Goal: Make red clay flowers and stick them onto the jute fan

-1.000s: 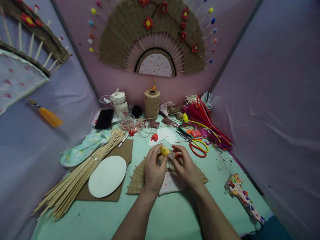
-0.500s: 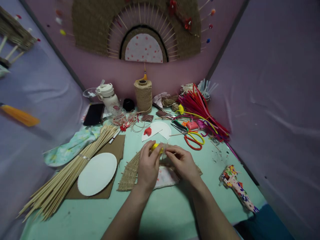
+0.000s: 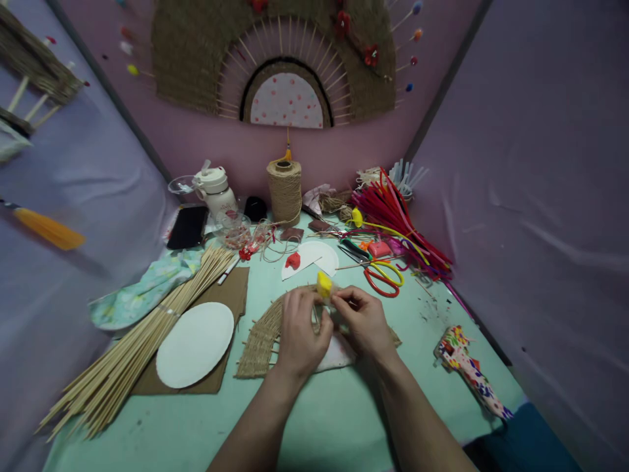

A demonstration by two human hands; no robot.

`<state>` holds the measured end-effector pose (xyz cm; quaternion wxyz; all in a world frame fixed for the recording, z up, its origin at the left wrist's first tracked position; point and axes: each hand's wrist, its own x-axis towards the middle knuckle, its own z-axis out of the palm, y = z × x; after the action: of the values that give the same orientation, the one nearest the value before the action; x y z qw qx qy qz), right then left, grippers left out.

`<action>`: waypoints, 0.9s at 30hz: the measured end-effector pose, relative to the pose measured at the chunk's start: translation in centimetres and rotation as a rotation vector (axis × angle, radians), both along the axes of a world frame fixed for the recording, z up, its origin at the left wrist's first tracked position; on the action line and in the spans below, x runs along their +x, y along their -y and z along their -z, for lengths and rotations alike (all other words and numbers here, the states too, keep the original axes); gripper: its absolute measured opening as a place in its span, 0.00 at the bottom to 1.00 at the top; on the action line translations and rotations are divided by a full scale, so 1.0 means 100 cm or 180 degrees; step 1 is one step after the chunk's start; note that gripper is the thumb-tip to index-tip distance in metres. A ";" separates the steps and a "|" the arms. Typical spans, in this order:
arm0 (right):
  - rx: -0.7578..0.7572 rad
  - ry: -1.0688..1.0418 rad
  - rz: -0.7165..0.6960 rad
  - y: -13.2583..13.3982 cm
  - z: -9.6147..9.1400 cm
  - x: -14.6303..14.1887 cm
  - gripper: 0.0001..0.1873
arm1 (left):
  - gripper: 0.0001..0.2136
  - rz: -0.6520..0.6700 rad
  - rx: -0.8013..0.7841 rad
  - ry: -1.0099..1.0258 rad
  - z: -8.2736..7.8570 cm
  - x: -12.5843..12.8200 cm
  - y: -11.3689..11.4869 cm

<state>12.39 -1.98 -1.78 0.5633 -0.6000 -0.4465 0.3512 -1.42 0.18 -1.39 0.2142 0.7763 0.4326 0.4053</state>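
A small yellow lump, looking like modelling clay (image 3: 324,283) in a clear wrapper, stands up between my hands. My right hand (image 3: 364,321) pinches the wrapper at its right side. Just left of it my left hand (image 3: 302,333) has its thumb apart from its fingers, with nothing seen in its grasp. Below both hands lies a half-round woven fan (image 3: 263,341) of brown twine on thin sticks, with a pale spotted centre (image 3: 337,354). My hands cover much of the fan's middle and right.
Bamboo sticks (image 3: 130,347), a white oval plate (image 3: 195,345) and cardboard (image 3: 206,383) lie left. Behind are a twine spool (image 3: 285,193), a white bottle (image 3: 216,193) and white paper pieces (image 3: 314,252). Scissors (image 3: 383,278), red pipe cleaners (image 3: 398,210) and a floral-covered glue gun (image 3: 469,370) are right.
My left fingers have come off the yellow lump and moved down, thumb spread. The lump now stands upright at my right hand's fingertips. The view has shifted slightly.
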 end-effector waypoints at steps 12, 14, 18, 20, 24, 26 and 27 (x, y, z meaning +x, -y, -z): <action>-0.0225 0.0081 -0.0669 0.006 -0.007 0.003 0.09 | 0.16 0.0810 -0.1314 0.0336 -0.006 -0.005 -0.008; -0.0341 -0.0082 -0.0837 0.006 -0.009 0.007 0.08 | 0.16 0.0944 -0.1312 0.0313 -0.008 -0.007 -0.010; -0.0452 -0.0447 -0.1042 0.008 -0.012 0.013 0.09 | 0.15 0.1140 -0.1258 0.0264 -0.012 -0.012 -0.012; -0.0502 -0.0572 -0.1048 0.009 -0.013 0.014 0.12 | 0.14 0.1190 -0.1265 0.0292 -0.015 -0.013 -0.013; -0.0309 -0.0135 -0.0612 0.010 -0.013 0.008 0.13 | 0.15 0.1010 -0.1107 0.0037 -0.012 -0.014 -0.013; 0.0123 0.0634 -0.0150 0.010 -0.011 0.002 0.11 | 0.15 0.0682 -0.0712 -0.0223 -0.008 -0.013 -0.013; 0.0333 0.0989 0.0048 0.010 -0.010 0.000 0.10 | 0.15 0.0521 -0.0496 -0.0305 -0.007 -0.013 -0.013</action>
<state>12.35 -3.00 -0.80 0.5206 -0.6202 -0.5414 0.2263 -2.74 1.44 -0.73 0.2853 0.8085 0.4078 0.3140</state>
